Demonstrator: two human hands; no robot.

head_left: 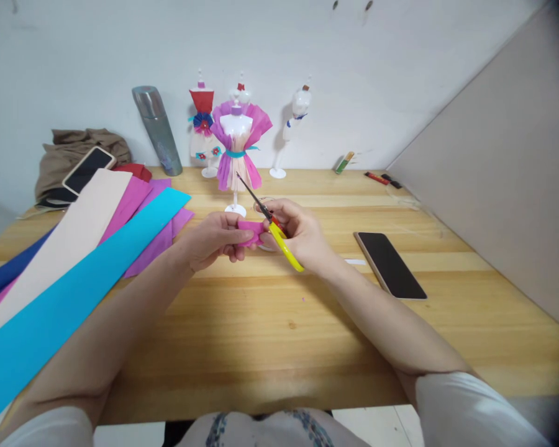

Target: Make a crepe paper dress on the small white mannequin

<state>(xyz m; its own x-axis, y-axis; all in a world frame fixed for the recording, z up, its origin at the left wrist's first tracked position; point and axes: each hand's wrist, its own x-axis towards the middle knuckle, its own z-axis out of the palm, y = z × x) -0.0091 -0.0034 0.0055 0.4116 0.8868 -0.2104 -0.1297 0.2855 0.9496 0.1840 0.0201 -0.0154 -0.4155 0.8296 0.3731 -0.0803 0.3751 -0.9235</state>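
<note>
Between my two hands is a small piece of bright pink paper. My left hand pinches its left side between thumb and fingers. My right hand is closed around scissors with yellow handles, and its thumb and fingertips also touch the right end of the pink paper. The blades point up and to the left, away from the paper. Just behind my hands stands a small white dress form in a purple, pink and cream paper dress with a blue waistband.
Long paper strips, the top one a blue strip, lie at the left. A phone rests at the right. Along the wall stand a grey flask, more small dress forms and a glue stick. Brown cloth supports another phone.
</note>
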